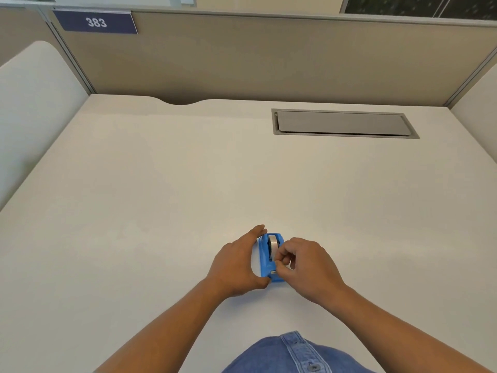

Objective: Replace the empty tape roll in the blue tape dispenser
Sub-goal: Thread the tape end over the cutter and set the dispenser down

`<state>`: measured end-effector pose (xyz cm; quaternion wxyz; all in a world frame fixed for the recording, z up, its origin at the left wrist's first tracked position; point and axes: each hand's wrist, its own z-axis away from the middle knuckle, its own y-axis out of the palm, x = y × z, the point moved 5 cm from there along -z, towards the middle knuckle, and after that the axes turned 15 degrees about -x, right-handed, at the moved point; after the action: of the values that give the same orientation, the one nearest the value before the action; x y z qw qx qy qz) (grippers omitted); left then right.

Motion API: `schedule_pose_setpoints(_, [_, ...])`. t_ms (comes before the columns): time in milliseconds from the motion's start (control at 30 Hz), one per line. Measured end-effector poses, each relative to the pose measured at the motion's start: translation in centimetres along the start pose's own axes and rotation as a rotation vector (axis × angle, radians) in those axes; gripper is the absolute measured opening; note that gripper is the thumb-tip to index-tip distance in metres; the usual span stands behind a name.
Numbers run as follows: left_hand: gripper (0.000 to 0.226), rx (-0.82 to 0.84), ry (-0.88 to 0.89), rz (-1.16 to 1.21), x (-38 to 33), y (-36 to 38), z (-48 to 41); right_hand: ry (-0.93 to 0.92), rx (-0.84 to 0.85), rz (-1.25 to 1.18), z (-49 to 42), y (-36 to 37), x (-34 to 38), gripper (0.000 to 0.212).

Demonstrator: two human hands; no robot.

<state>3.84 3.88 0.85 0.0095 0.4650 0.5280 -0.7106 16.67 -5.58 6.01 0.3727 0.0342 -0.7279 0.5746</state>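
Observation:
The blue tape dispenser (265, 262) stands on the white desk (161, 197) near the front edge, its cutter end towards me. A roll of clear tape (272, 244) sits in its cradle. My left hand (236, 265) wraps the dispenser's left side, index finger at its far end and thumb at its near end. My right hand (306, 267) is on the dispenser's right side, thumb and fingertips pinched together just above the cutter, apparently on the tape's loose end; the tape itself is too thin to make out there.
A grey cable hatch (341, 123) is set flush into the desk at the back right. Beige partition walls (242, 55) close off the back and sides, with a "383" sign (95, 22) at top left. My denim shirt (290, 354) shows at the bottom edge.

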Motion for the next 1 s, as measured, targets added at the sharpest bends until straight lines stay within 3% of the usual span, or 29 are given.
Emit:
schedule_pose_setpoints(333, [0.106, -0.033, -0.001, -0.033, -0.1, -0.2, 0.1, -0.075, -0.016, 0.011, 1.7, 0.1, 0.0, 0.014])
schedule_pose_setpoints(633, [0.106, -0.030, -0.005, -0.058, -0.2, -0.3, 0.0, -0.139, -0.042, 0.015, 3.6, 0.0, 0.0, 0.002])
schedule_pose_setpoints(1000, [0.105, -0.007, -0.006, -0.050, -0.5, -0.3, 0.0, -0.218, -0.077, 0.076, 5.2, 0.7, -0.3, 0.002])
